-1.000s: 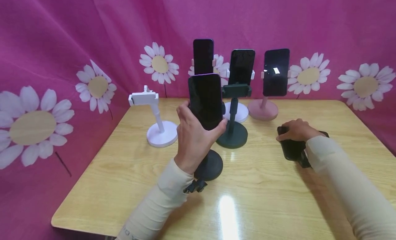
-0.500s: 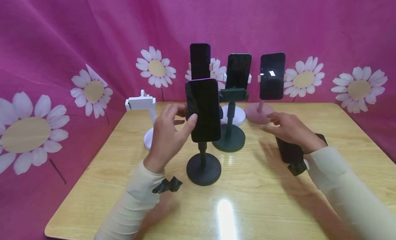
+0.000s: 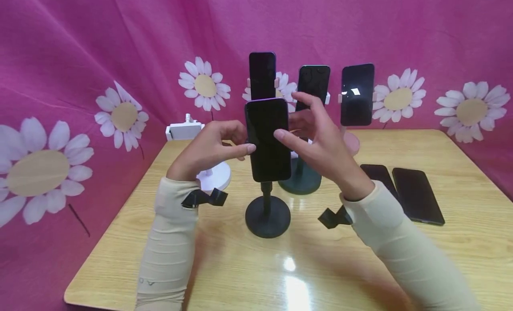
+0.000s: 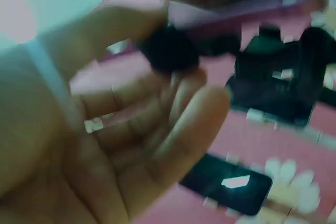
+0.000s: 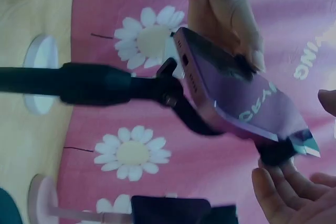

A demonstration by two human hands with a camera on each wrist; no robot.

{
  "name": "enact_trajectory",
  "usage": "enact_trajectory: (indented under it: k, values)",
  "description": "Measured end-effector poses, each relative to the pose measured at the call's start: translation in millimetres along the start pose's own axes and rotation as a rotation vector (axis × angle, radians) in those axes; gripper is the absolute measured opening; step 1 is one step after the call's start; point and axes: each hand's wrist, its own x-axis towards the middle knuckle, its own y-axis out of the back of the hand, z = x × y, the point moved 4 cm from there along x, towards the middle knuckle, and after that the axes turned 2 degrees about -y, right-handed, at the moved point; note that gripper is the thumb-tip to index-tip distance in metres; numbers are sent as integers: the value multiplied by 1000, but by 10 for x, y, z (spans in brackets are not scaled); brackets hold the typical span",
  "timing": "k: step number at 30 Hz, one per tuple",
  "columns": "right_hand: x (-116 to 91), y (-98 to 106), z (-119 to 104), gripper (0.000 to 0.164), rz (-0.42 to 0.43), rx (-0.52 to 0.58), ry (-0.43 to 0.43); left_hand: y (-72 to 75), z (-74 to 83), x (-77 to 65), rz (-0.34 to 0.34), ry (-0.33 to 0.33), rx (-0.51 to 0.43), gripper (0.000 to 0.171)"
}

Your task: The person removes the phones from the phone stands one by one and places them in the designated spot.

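Note:
A dark-screened phone (image 3: 267, 139) with a purple edge stands upright in the clamp of a black phone stand (image 3: 267, 216). At its left side my left hand (image 3: 210, 148) has its thumb on the edge and its fingers curled behind the clamp. The left wrist view, blurred, shows the black clamp end (image 4: 170, 51) between thumb and fingers. To the right, my right hand (image 3: 324, 144) holds its thumb in front of the screen. In the right wrist view that hand's fingers (image 5: 268, 192) are at the clamp's end, with the thumb (image 5: 328, 100) apart from the phone.
Behind are a phone (image 3: 262, 75), another phone (image 3: 314, 81) and a third phone (image 3: 357, 95) on stands. A white stand (image 3: 185, 131) is at left, a dark green stand (image 3: 300, 182) behind the black one. Two phones (image 3: 418, 196) lie flat at right on the wooden table (image 3: 340, 262).
My right hand has left the phones lying at right and come to the right side of the upright phone. My left hand has shifted from gripping the phone's lower part to its left edge.

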Motion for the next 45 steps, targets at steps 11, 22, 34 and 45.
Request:
enact_trajectory:
  k: [11, 22, 34, 45]
  values:
    - [219, -459, -173, 77, 180, -425, 120, -76, -270, 15, -37, -87, -67, 24]
    - [259, -508, -176, 62, 297, -569, 107, -112, -234, 45, 22, -182, -88, 16]
    - [232, -461, -169, 55, 279, -531, 156, -170, -262, 97, 12, -291, -137, 7]
    - [211, -411, -188, 53, 273, -511, 198, -124, -273, 88, 18, -317, -128, 4]
